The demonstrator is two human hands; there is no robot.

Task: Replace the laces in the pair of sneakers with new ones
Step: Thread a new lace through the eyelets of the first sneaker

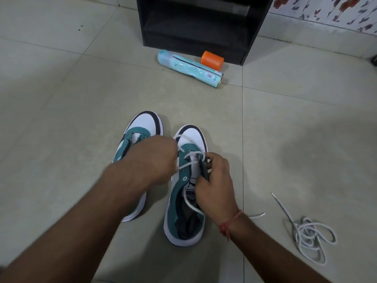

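Pale grey-green glazed floor tiles (61,94) with thin dark grout lines are spreading across the room, and a wall strip of white tiles printed with red-brown flowers (326,11) is running along the far right corner. A black open-fronted cabinet (195,27) is standing against that wall; its low shelf is lying in shadow, so I cannot tell what it is holding. Just in front of it a light blue spray can (189,68) is lying on its side, touching an orange plastic cap (212,60). Nearer, two teal-and-white sneakers with black toe trim are sitting side by side, toes pointing away. The left sneaker (142,127) is showing bare eyelets. The right sneaker (187,201) is wearing a white flat lace (188,163) crossed through its front eyelets, with one loose end trailing over the tongue into the shoe's opening. The left hand (151,160) is curling closed around the lace beside the toe, while the right hand (214,180) is pinching the sneaker's right eyelet flap, a red thread band (230,221) circling its wrist. Well apart on the right, a loose tangled white shoelace (310,240) is lying on the floor.
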